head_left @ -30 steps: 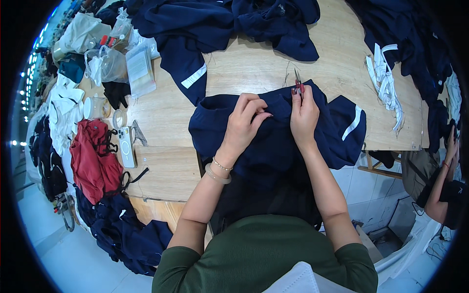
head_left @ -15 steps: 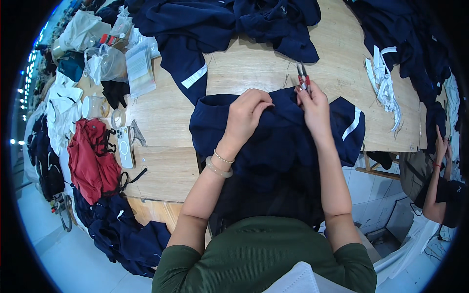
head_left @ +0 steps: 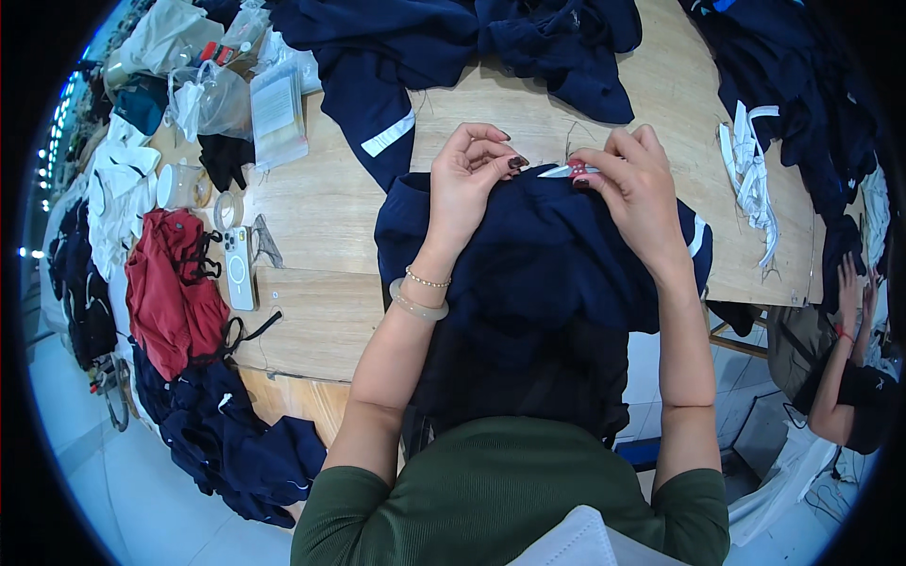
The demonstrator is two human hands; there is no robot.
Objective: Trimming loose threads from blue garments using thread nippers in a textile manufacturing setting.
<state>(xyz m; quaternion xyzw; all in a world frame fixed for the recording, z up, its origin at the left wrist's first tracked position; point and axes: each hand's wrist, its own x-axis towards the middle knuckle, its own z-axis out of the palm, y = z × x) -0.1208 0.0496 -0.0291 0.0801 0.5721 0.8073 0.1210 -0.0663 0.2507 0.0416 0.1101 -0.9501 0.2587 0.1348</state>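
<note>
A dark navy garment (head_left: 538, 245) with white stripes lies over the table's near edge and my lap. At its far edge, my left hand (head_left: 474, 174) is closed in a pinch, thumb against fingers; whatever is between the fingertips is too small to make out. My right hand (head_left: 634, 179) grips red-handled thread snips (head_left: 559, 172), their pale blades pointing left along the garment's edge toward my left fingertips. A short gap separates the blades from those fingertips. Loose dark threads stand up just beyond the snips.
More navy garments (head_left: 396, 47) cover the far table. White fabric strips (head_left: 750, 184) lie at right. On the left are a phone (head_left: 240, 269), a tape roll (head_left: 226, 210), a red bag (head_left: 175, 292) and plastic bags (head_left: 217, 108). A co-worker's hands (head_left: 849, 297) show at far right.
The snips have swung from pointing away to pointing left, and now lie by the garment's edge. My left hand has risen slightly, its fingertips turned toward the blades. The view has shifted a little.
</note>
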